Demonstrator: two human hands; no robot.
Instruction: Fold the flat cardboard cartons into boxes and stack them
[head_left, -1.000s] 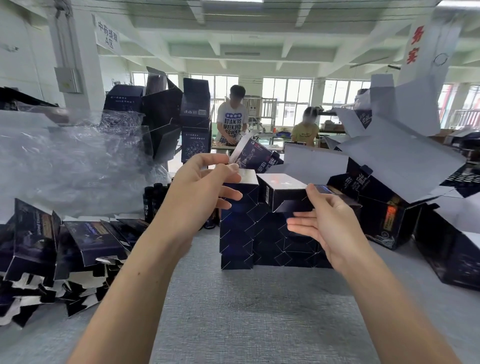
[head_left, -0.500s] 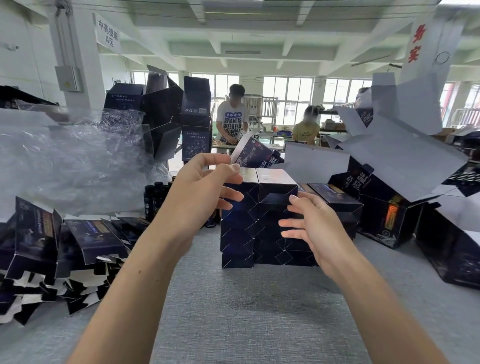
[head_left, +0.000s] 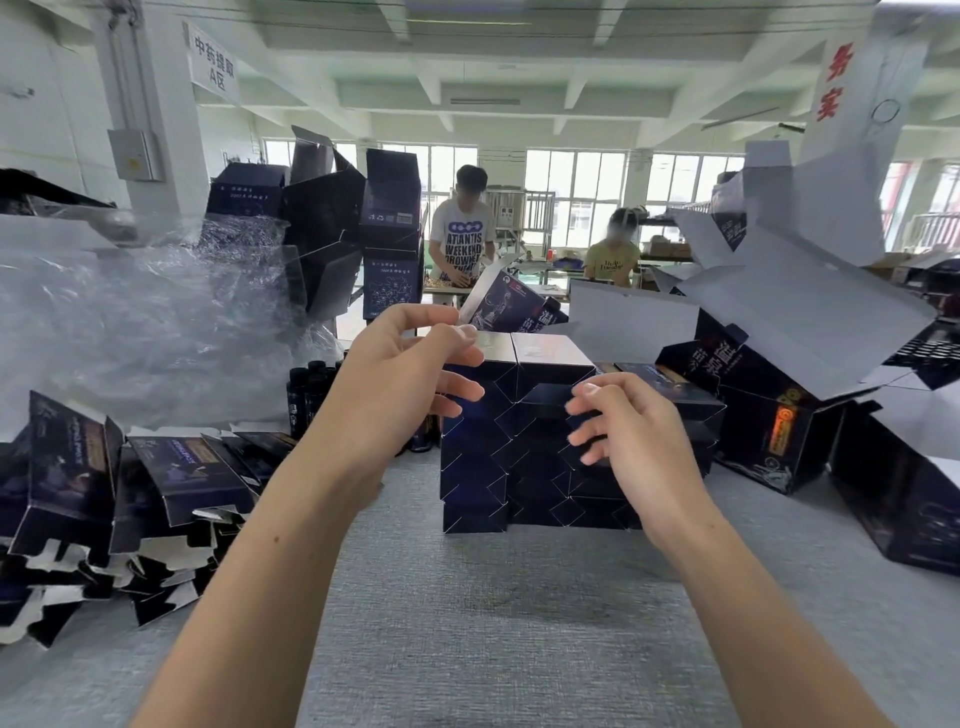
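Your stack of dark blue boxes (head_left: 472, 483) stands upright, columns pressed side by side, glossy tops shut and level. Well left of the stack, the flat cartons (head_left: 176, 467) lean in a slumped pile, white flaps showing.

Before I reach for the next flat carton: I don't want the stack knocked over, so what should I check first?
1. Left hand holds nothing: ok.
2. Right hand holds nothing: ok.
3. Top box level on the stack: ok.
4. Flat cartons lying at the left of the table: ok.
5. Stack's back side square: cannot tell, hidden.
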